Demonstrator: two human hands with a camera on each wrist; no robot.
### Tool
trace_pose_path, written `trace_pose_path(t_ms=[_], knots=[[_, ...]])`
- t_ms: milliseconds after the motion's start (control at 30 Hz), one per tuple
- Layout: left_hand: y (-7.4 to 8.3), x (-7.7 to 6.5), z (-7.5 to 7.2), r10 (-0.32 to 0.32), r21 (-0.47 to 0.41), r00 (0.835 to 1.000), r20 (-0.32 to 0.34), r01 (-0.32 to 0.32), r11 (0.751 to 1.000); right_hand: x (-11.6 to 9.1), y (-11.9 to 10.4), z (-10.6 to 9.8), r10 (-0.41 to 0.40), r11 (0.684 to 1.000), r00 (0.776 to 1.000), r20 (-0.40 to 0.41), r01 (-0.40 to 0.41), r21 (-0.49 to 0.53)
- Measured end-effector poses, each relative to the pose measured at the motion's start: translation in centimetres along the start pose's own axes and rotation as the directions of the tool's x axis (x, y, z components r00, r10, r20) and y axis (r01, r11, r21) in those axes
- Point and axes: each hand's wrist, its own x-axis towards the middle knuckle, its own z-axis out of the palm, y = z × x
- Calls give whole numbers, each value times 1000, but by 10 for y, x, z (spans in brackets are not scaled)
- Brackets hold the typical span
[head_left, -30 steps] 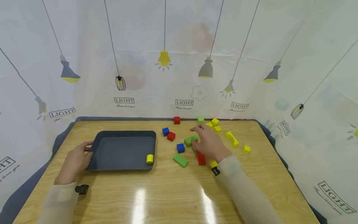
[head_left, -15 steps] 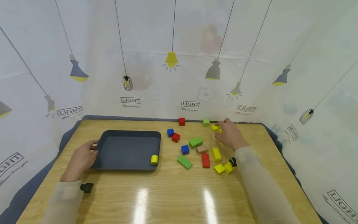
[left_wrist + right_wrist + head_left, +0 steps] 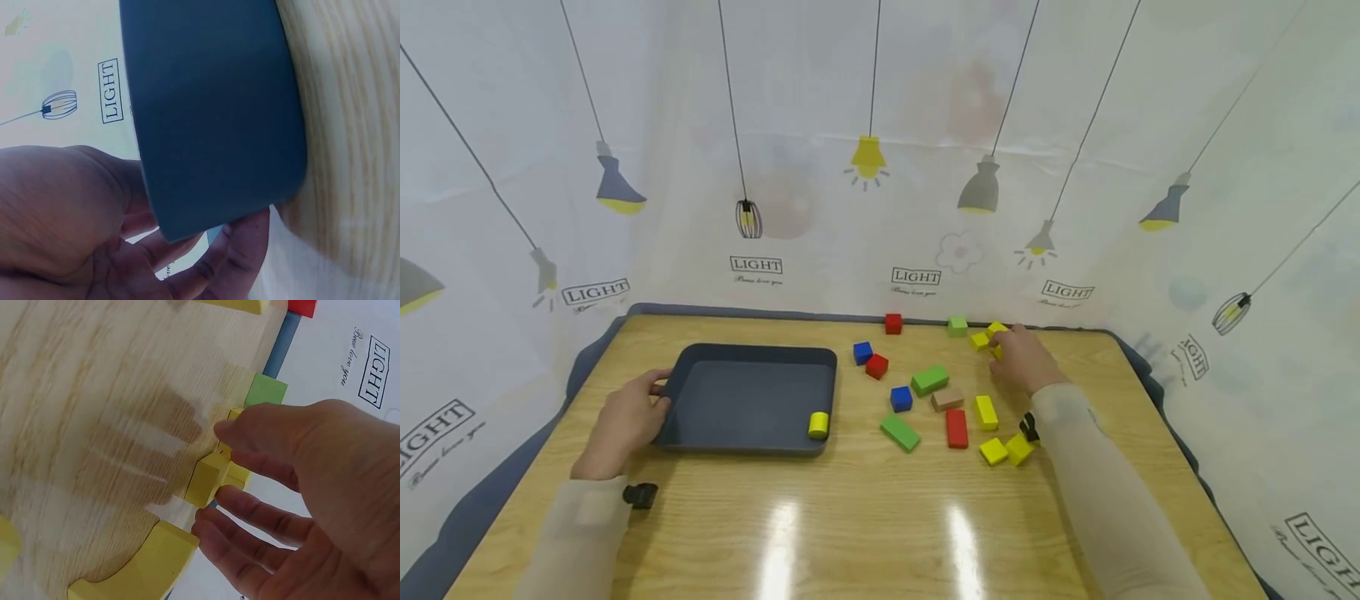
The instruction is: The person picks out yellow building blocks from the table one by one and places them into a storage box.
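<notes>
Left hand (image 3: 625,421) on the left end of the tray (image 3: 737,404); fingers bent against its outer wall, thumb at the rim, holding it; yellow cylinder (image 3: 818,425) inside the tray, near-right corner.

Right hand (image 3: 1022,358) well right of the tray, toward the table's (image 3: 700,533) far edge; thumb and fingers parted, yellow cube (image 3: 209,478) in the gap; no grip visible, can't tell if they touch it; light green cube (image 3: 957,326) just beyond the thumb side; yellow arch (image 3: 140,565) on the finger side.

Nearer the tray's right side: blue cube (image 3: 862,353) beside red cube (image 3: 877,366); long green block (image 3: 900,432); tan block (image 3: 947,399) behind red block (image 3: 957,427).
</notes>
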Motion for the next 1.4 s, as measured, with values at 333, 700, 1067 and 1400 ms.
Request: trace_pose_path(t_ms=[333,700,1067,1400], knots=[[1,1,-1,-9,2,1000,-1,9,1000,3,2,3,3,1000,1000,25,-4,26],[1,-2,-1,-24,-3,1000,11,24,1000,-1,1,8,-14,999,1000,-5,14,38],[0,-1,0,-10,-8,1000,9,10,1000,-15,-14,-3,-51,998,995,-90,53,24],[1,-1,0,-18,-8,1000,8,18,1000,-32,-44,-6,-141,986,962,-233,158,58]])
